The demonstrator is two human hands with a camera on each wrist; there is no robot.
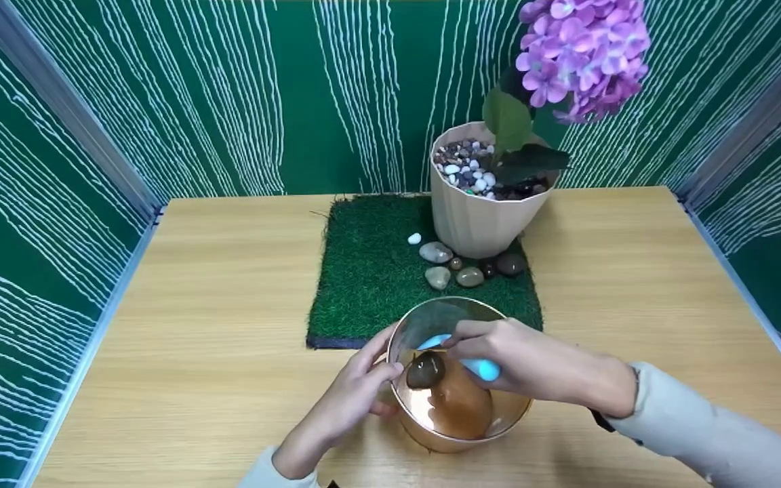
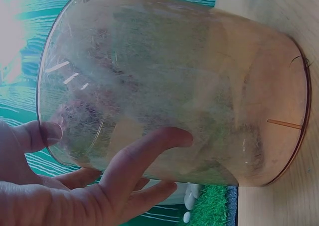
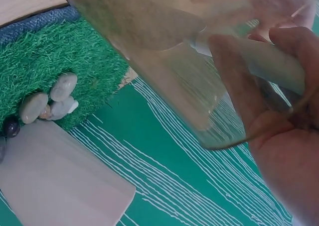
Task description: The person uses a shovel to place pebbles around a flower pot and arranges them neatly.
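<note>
A see-through amber bucket (image 1: 431,444) stands on the table in front of the grass mat. My left hand (image 1: 353,393) grips its left side, thumb over the rim and fingers spread along the outer wall (image 2: 164,86). Over the bucket's opening, my right hand (image 1: 512,359) holds a tool by its light blue handle (image 1: 482,369). In the right wrist view the fingers curl round that handle (image 3: 271,59), seen through the bucket wall. A broad, dull blade (image 3: 164,27) seems to extend from it. Inside the bucket shows a dark, shiny rounded shape (image 1: 426,370); I cannot tell what it is.
Behind the bucket lies a green artificial grass mat (image 1: 363,278) with several smooth stones (image 1: 470,276). A pale ribbed pot (image 1: 478,224) on it holds pebbles and a purple flower (image 1: 580,54). Green walls with white streaks (image 1: 214,95) enclose the wooden table (image 1: 228,285).
</note>
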